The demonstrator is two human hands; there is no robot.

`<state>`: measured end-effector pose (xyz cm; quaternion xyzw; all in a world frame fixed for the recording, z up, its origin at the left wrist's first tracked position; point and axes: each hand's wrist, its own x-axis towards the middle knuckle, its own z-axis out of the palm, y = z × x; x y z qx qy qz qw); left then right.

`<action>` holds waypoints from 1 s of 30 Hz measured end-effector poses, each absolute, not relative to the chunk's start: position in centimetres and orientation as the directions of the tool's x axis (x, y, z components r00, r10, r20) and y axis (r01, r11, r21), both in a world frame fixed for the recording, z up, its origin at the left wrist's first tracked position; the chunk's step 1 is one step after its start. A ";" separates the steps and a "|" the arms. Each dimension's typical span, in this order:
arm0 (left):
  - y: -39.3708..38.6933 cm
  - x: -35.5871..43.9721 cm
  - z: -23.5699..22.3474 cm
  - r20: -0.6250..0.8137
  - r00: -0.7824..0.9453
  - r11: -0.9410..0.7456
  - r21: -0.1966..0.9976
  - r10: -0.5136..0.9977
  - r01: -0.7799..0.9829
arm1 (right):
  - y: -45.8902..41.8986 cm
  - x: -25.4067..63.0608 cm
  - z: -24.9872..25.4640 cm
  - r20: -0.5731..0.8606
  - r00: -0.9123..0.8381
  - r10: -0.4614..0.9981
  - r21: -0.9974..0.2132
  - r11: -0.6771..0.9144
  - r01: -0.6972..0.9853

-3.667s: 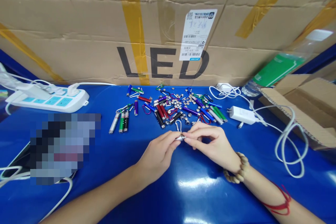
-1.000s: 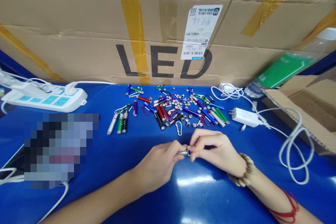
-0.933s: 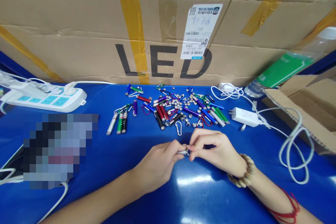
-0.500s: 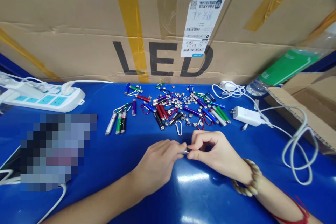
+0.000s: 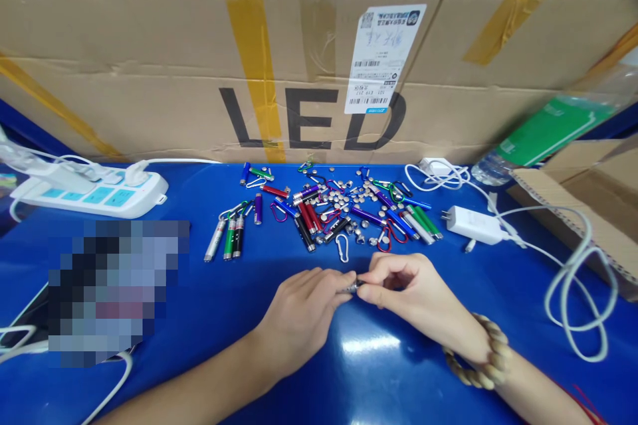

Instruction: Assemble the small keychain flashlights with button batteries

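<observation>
On my single feed, the head camera, I observe two bare hands working above a blue table (image 5: 209, 309). The left hand (image 5: 305, 312) grips a small silver tube (image 5: 347, 289) between thumb and fingers; its fingers are closed and cover most of the tube. The right hand (image 5: 413, 289) pinches the tube's right-hand end with thumb and forefinger, where a small dark part shows; I cannot tell whether this part is separate. The tube is located near the middle of the view, raised in front of a heap of coloured tubes (image 5: 312, 217). A white clip (image 5: 339, 248) lies just beyond the fingertips. Small round metal discs (image 5: 339, 199) are scattered among the heap, together with coloured clips. To the left of the heap I note three tubes lying side by side, silver, green and black, clips at their far ends. At far left is a power strip (image 5: 144, 202) with plugs inserted; below it, a flat device (image 5: 32, 315) is partly pixelated. At right are a white charger (image 5: 473, 224) with its cable, a bottle (image 5: 553, 126) with a green label, tilted, and an open box (image 5: 578, 216). A large carton (image 5: 174, 46) marked LED stands along the rear edge.
</observation>
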<state>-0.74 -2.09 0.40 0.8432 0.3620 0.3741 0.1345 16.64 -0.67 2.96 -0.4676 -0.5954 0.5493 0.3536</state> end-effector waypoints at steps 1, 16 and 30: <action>-2.1 -0.7 0.4 0.524 0.459 -0.695 0.507 0.718 0.510 | -0.7 16.7 3.0 -0.099 -0.315 0.944 -0.985 -0.049 0.162; -2.0 -0.9 0.8 0.285 0.469 -0.536 0.608 0.836 0.585 | -0.5 16.9 2.7 -0.049 -0.300 0.953 -0.965 0.032 0.261; -1.9 -0.9 0.6 0.288 0.458 -0.527 0.629 0.841 0.572 | -0.3 16.8 2.7 -0.033 -0.324 0.946 -0.956 0.065 0.287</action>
